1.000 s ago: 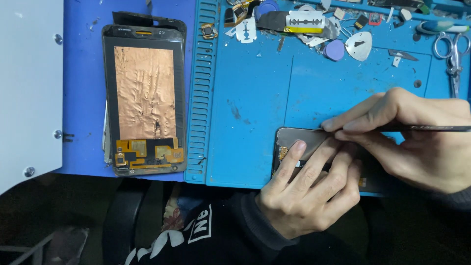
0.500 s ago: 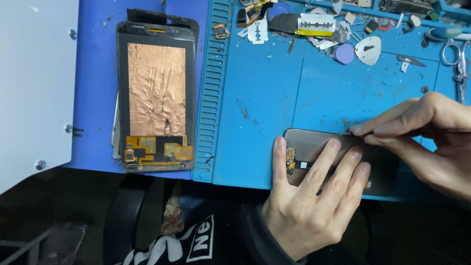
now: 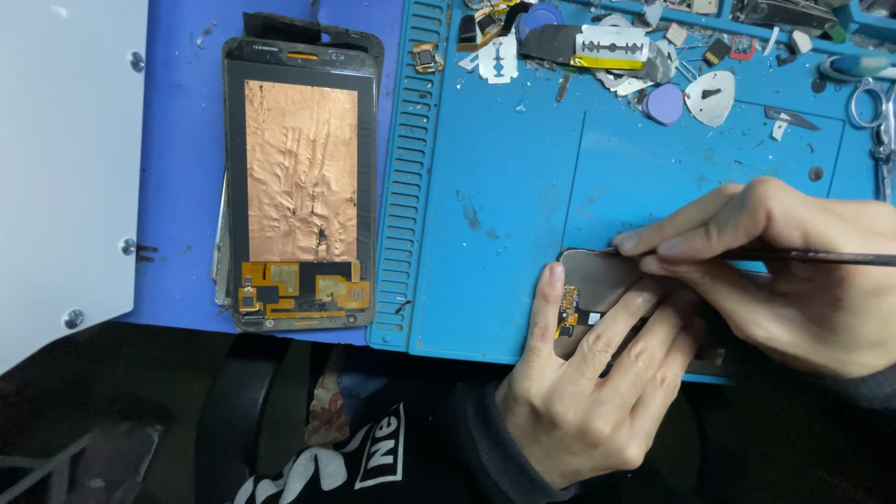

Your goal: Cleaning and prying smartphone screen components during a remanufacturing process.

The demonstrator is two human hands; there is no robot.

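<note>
Left hand (image 3: 579, 392) has slid up, fingers now pressing flat, nothing clasped, on the panel (image 3: 597, 280) lower right; right hand (image 3: 793, 271) stays pinched on the tool (image 3: 821, 257) at its edge.

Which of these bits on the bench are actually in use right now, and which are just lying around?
In use:
- left hand, fingers spread on the dark panel
- right hand, pinching a thin tool at the panel's top edge

Lying about:
- copper-backed screen, far left
- razor blade
- picks
- scissors
- blue mat underneath
</note>
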